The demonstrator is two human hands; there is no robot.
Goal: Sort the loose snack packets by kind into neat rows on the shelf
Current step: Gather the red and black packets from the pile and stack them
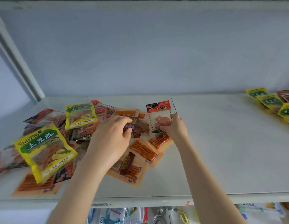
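Note:
A loose heap of snack packets (63, 143) covers the left half of the white shelf (221, 151): yellow-green packets (45, 149), orange stick packets (143, 151) and red-and-clear ones. My left hand (113, 136) reaches into the heap and pinches a dark brown packet (140, 126) between thumb and fingers. My right hand (174, 126) grips a clear packet with a red-and-black header (158, 113) by its lower right side, holding it tilted up at the heap's right edge.
A row of yellow-green packets (271, 102) with a red packet (287, 96) behind runs along the shelf's far right. A grey upright post (19, 65) stands at the back left. A lower shelf (140, 215) below the front edge holds other goods.

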